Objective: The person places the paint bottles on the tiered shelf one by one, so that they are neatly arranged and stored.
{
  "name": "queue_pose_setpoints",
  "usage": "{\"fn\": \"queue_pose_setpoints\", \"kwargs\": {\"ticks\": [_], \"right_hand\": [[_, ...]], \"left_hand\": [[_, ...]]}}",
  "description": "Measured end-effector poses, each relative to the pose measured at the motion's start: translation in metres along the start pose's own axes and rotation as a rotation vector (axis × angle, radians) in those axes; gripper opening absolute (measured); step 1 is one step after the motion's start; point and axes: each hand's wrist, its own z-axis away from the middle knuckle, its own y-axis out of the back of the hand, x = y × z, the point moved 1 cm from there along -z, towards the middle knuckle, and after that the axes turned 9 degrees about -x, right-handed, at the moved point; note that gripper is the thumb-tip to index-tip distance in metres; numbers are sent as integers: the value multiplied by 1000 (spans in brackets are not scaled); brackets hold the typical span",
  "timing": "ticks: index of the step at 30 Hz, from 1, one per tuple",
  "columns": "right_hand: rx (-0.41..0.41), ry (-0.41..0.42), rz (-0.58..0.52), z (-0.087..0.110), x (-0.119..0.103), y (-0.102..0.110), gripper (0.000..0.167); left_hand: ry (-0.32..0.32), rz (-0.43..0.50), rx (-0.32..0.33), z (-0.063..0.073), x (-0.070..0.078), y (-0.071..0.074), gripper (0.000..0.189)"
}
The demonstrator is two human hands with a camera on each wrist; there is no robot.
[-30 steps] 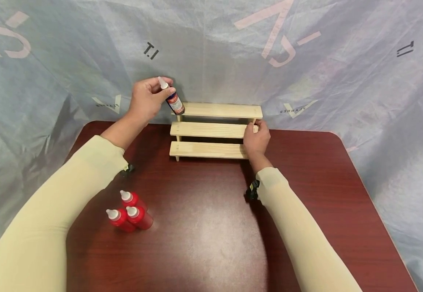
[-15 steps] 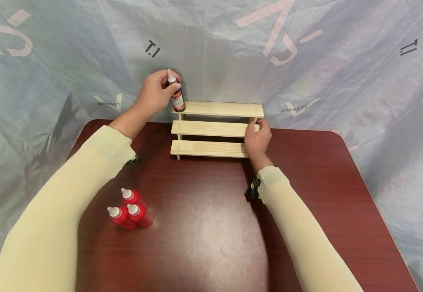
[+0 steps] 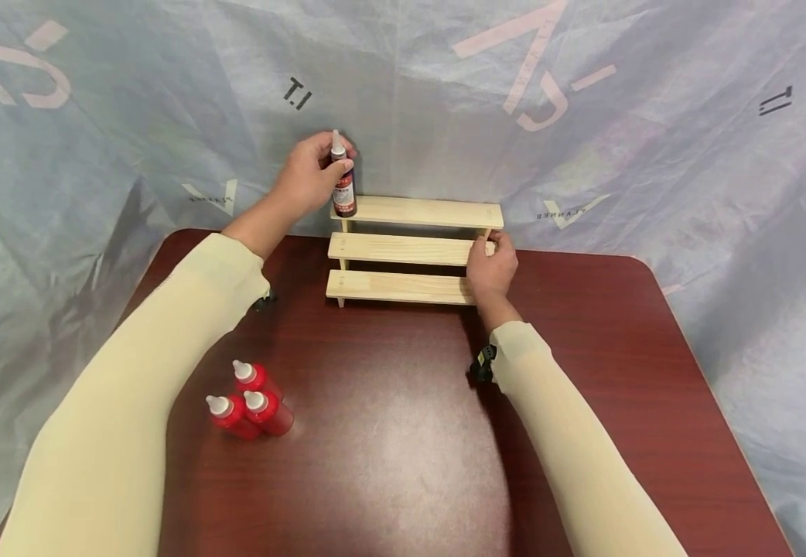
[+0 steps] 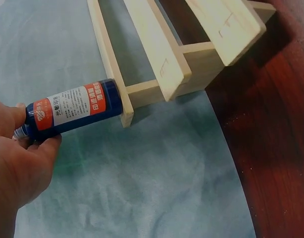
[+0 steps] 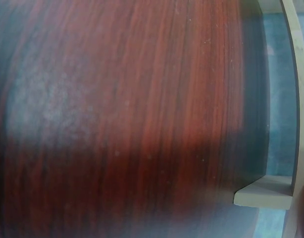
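My left hand [image 3: 312,174] holds a dark blue bottle [image 3: 343,193] with an orange and white label and a pale nozzle, thumb and fingers around its upper part. The bottle [image 4: 75,106] stands upright at the left end of the top step of a three-tier wooden rack [image 3: 417,210]. In the left wrist view its base meets that step's edge. My right hand [image 3: 492,264] grips the rack's right end around the middle step; some of its fingers are hidden behind the wood. The right wrist view shows mostly tabletop, with part of the rack [image 5: 300,94] at the right edge.
Three red bottles [image 3: 274,418] with white nozzle caps stand grouped on the left of the dark red-brown table [image 3: 389,433]. Grey plastic sheeting [image 3: 403,100] hangs behind the table's back edge, close behind the rack.
My left hand has moved right with the bottle, which went from tilted beside the top step to upright on its left end. My right hand keeps its place on the rack.
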Motion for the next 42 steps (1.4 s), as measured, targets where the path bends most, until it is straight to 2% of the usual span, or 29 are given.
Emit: {"fn": "queue_pose_setpoints", "kwargs": {"ticks": [6,12,16,20,25,29,35,42], "right_hand": [[0,26,-22,-2,-2,3,33],[14,11,-5,-3,1,5,32],[13,19,2,-3,2,5,33],[24,21,-1,-3,3,5,32],[23,16,-7,-3,4,5,32],[39,35,-4,-4,6,6,32],[38,43,7,-5,5,7,32],[29,32,18,-6,6,5,31]], "left_hand": [[-5,-13,1,-8,1,0,26],[-25,40,-1,-18,2,-5,25],[-23,-20,-5,-18,2,-6,32],[-37,-119,-34,-16,1,-4,45],[-24,-185,-86,-11,-2,-1,58],[-16,-176,-136,-10,-6,-1,58],[-18,-108,-224,-7,-18,0,77],[-24,-81,-195,8,-28,7,81]]}}
